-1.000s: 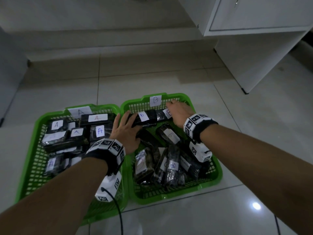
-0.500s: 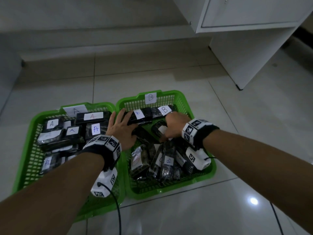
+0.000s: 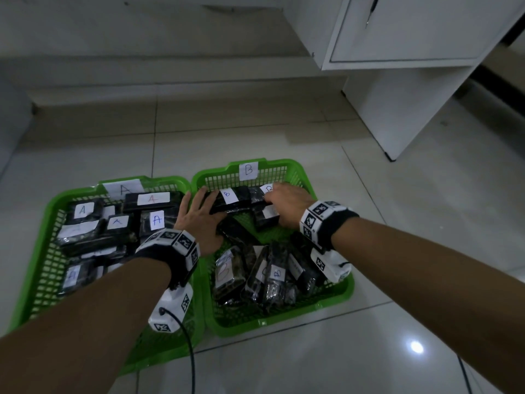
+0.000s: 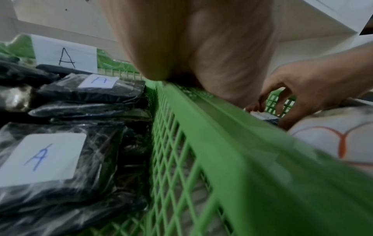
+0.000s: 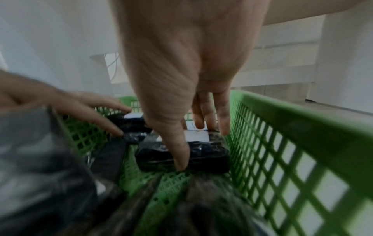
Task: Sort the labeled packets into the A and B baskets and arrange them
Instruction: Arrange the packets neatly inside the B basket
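right hand (image 5: 181,89) pinching packet (image 5: 201,153), green basket (image 5: 282,127)

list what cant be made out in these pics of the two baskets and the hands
- Letter on the packet under the right hand: the hand covers its label in the head and right wrist views.
- Left hand fingertips: left wrist view shows only the palm.
- Packets at the A basket near end: left forearm covers them.
- Near B basket contents: blurred, right wrist view.

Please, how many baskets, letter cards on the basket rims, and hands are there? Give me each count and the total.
Baskets: 2, A basket and B basket.
Rim cards: 2, A card and B card.
Hands: 2, left hand and right hand.
Total: 6
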`<state>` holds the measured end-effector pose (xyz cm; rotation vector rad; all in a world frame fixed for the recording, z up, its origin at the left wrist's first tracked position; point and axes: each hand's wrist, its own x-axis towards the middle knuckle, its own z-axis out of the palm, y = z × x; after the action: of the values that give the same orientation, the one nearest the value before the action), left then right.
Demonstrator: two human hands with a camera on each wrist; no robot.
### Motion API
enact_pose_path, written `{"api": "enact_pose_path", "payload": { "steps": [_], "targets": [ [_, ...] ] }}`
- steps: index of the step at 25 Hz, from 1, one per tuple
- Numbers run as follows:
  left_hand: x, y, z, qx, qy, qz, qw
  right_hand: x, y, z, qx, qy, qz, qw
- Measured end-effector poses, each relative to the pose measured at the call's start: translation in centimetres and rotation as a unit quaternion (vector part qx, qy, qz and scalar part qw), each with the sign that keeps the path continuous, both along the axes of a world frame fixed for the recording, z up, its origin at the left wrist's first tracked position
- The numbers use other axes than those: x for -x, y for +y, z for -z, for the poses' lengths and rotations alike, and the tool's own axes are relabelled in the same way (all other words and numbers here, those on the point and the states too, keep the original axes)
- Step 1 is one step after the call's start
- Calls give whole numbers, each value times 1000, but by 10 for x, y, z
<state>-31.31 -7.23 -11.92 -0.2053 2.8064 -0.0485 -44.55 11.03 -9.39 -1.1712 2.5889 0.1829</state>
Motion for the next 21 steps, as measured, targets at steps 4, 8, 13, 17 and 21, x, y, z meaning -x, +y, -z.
{"api": "enact_pose_path", "payload": {
  "steps": [4, 8, 13, 17, 21],
  "targets": [
    [0, 0, -1, -5, -3, -4, 1000, 2, -2, 2, -20, 22, -19, 999],
    [0, 1, -2, -36, 33, -9, 999, -12, -21, -11, 28, 1, 8, 1000],
    [8, -8, -1, -122, 47, -34, 991, -43, -57, 0, 33, -123, -15, 992],
    [14, -11, -13, -292, 165, -67, 940, -47, -65, 9, 8, -93, -45, 995],
    [19, -5, -31, -339, 256, -162, 890, -36, -61, -1, 65, -172, 45, 982]
  ]
}}
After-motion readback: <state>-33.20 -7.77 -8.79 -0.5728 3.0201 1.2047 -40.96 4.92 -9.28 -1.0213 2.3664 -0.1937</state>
